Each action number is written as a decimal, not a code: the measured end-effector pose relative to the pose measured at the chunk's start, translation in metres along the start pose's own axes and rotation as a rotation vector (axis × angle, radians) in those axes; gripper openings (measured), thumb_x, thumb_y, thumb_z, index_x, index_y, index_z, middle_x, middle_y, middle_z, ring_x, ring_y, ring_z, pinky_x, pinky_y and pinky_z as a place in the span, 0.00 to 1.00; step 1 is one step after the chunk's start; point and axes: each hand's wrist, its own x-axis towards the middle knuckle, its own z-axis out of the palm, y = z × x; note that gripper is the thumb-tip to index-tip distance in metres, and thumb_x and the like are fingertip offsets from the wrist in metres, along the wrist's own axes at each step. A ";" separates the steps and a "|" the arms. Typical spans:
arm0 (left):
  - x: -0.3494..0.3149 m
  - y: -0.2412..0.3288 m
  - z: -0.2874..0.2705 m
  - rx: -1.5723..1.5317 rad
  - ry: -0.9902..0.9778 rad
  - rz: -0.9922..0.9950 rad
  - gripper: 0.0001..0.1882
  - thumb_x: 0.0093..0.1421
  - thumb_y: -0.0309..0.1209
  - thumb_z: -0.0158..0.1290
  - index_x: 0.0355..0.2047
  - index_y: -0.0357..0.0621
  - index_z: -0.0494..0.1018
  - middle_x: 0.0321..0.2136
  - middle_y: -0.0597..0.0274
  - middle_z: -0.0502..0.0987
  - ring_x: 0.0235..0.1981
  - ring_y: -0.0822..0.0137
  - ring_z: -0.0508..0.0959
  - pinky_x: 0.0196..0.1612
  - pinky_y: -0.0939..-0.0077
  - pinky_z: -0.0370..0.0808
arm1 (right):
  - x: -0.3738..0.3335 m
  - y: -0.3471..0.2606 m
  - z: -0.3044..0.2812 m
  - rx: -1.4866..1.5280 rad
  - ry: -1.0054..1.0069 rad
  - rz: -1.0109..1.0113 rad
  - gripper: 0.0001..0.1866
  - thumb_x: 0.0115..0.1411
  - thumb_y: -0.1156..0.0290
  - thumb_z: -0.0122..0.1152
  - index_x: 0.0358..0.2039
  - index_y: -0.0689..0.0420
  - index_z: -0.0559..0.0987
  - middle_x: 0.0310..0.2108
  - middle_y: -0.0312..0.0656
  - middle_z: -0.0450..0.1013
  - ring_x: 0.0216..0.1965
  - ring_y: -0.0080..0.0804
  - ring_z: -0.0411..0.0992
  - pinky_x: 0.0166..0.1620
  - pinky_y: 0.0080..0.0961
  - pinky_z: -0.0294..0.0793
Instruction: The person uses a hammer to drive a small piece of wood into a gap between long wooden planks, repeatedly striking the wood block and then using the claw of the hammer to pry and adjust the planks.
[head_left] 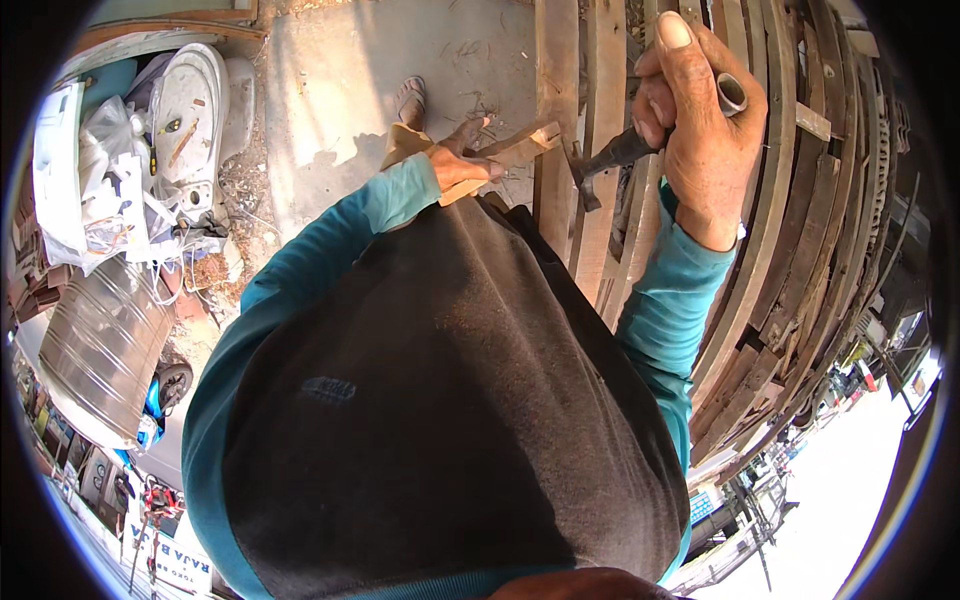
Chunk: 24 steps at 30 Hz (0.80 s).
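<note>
My left hand point(456, 164) grips a short piece of wood point(527, 145) in front of my dark shirt front. The wood's pale cut end points right, and other parts of it are hidden by the fingers. In my right hand point(708, 150) is a hammer point(618, 153), its fingers closed round the handle and the thumb laid along it. The dark metal head hangs to the left of the fist, just right of the wood and apart from it. A hollow, tube-like handle end shows on the fist's other side.
Long wooden planks point(790, 230) are stacked along my right side. On the left are a white toilet bowl point(190, 110), plastic bags point(110, 150) and a ribbed metal cylinder point(105, 340). A sandalled foot point(410, 97) stands on the concrete floor point(350, 60).
</note>
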 end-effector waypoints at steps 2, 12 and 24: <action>0.007 -0.010 -0.019 0.437 0.062 0.447 0.18 0.58 0.30 0.63 0.47 0.68 0.78 0.45 0.46 0.78 0.34 0.57 0.80 0.38 0.69 0.78 | 0.046 -0.013 0.023 0.060 -0.063 0.086 0.18 0.70 0.66 0.58 0.22 0.58 0.71 0.16 0.29 0.60 0.18 0.15 0.57 0.21 0.22 0.55; 0.053 0.021 -0.080 0.157 -0.329 -0.462 0.35 0.49 0.50 0.67 0.48 0.36 0.73 0.37 0.44 0.82 0.42 0.51 0.82 0.45 0.59 0.77 | 0.213 0.023 0.163 -0.448 -0.468 0.144 0.24 0.66 0.54 0.58 0.20 0.61 0.73 0.16 0.34 0.65 0.17 0.23 0.62 0.22 0.29 0.62; 0.089 -0.002 -0.138 0.080 -0.276 -0.307 0.40 0.48 0.50 0.66 0.57 0.42 0.68 0.42 0.41 0.81 0.47 0.45 0.81 0.51 0.56 0.77 | 0.308 0.120 0.297 -0.802 -0.861 0.343 0.32 0.65 0.46 0.58 0.28 0.71 0.79 0.20 0.53 0.75 0.20 0.44 0.74 0.27 0.43 0.72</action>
